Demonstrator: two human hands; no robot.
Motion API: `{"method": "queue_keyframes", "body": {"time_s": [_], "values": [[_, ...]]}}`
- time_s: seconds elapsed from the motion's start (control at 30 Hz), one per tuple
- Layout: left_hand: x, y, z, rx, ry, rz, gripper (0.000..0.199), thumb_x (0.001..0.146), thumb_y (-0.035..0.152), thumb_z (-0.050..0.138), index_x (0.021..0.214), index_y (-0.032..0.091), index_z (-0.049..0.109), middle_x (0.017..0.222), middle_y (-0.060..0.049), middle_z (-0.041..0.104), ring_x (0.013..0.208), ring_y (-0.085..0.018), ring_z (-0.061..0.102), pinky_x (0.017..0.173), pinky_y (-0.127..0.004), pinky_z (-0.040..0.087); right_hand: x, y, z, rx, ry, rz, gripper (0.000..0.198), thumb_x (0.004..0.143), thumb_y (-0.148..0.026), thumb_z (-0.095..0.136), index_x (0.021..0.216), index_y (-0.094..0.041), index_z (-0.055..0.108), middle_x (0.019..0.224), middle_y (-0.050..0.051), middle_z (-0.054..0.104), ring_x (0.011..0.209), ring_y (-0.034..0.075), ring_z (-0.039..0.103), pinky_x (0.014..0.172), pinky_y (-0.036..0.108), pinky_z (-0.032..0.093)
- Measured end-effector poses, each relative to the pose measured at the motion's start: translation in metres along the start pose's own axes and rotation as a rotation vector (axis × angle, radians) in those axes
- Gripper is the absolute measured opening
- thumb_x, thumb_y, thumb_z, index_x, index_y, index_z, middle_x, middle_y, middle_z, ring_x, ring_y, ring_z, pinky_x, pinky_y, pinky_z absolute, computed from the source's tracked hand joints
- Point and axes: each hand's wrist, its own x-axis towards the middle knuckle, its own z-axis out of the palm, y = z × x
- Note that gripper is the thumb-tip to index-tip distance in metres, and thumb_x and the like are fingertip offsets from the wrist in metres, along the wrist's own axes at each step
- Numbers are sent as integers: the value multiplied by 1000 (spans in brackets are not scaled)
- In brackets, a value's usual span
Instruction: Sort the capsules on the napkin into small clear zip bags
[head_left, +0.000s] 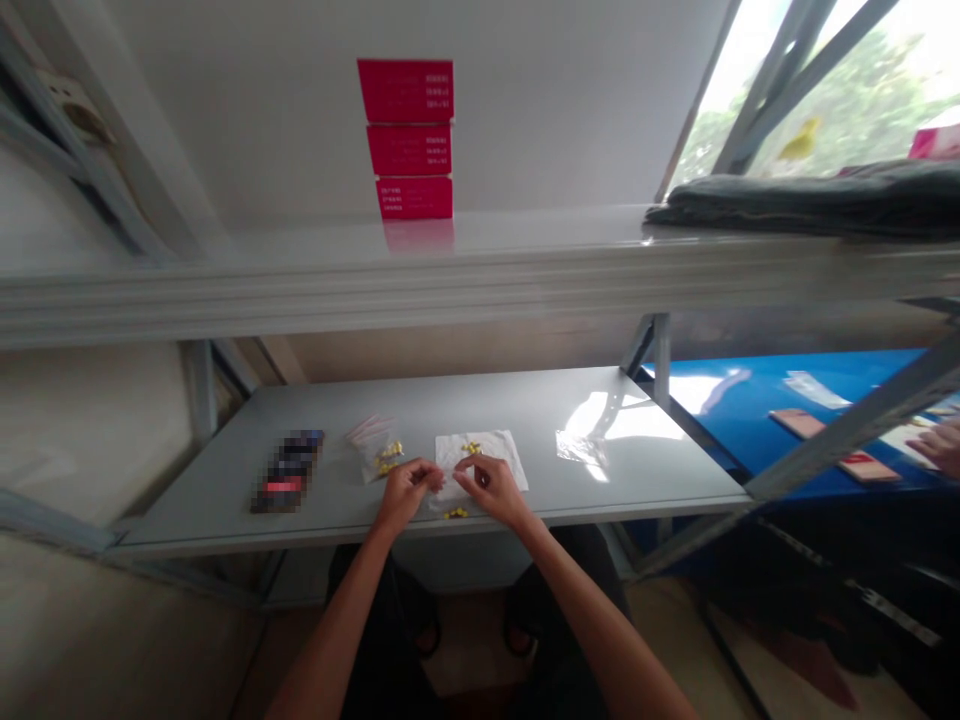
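Over a white cloth or paper sheet (508, 462) on the grey shelf, both of my hands work close together. My left hand (407, 489) has its fingers curled and pressed together at the sheet's left edge. Thumb and index finger of my right hand (493, 488) come together in a pinch facing it. Whatever is between the fingers is too small to make out. Small yellow-and-dark pieces (471, 448) lie on the sheet beyond my hands. More yellow pieces (455, 513) sit near the front edge. Left of my left hand is a clear plastic bag (373, 455) with similar yellow pieces inside.
A pixelated dark object (289, 472) lies at left, and a crumpled clear wrapper (577, 447) at right. Red boxes (409, 150) and dark folded cloth (810, 200) rest on the upper shelf. At far right, another person's hand (941, 443) is over a blue table (739, 405).
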Motion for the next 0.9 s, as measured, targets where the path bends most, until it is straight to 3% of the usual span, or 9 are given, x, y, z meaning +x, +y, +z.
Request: {"method": "queue_keyframes", "body": {"time_s": [0.1,0.33,0.57,0.67,0.77,0.9], "values": [[-2,5,2,40,-24,14,34,81,50,71,75,16,70,68,-3,69,66,-17,63,67,-27,50,2,3,2,4,-16,-23,24,98,-35,58,92,-18,74,87,5,74,64,14,56,65,26,43],[-2,8,7,98,-43,27,31,80,47,74,86,17,75,73,-4,73,66,-17,64,66,-27,49,-1,4,2,-41,21,-42,28,98,-26,57,75,-19,71,72,3,73,69,16,65,71,26,45],[-5,7,8,60,25,-34,31,71,49,78,72,17,75,67,-4,72,61,-18,65,62,-29,52,-4,7,5,3,11,-2,26,97,-27,58,81,-23,79,86,3,80,81,20,75,79,27,51],[-5,8,5,61,26,-40,34,71,51,77,73,17,74,65,-4,71,60,-18,65,61,-29,52,-5,7,5,41,28,28,23,97,-33,60,92,-23,81,82,3,80,78,21,75,78,29,53],[-1,10,-13,156,49,47,35,80,52,70,78,17,72,68,-3,70,62,-17,64,63,-27,51,-4,6,2,81,126,92,33,101,-41,53,98,-21,80,79,4,79,70,20,72,74,29,53],[15,7,-61,304,158,95,41,83,57,65,87,17,71,79,-6,73,70,-19,66,66,-28,52,-2,5,-1,60,231,167,48,103,-49,46,82,-19,77,73,4,76,52,14,58,59,27,45]]}}
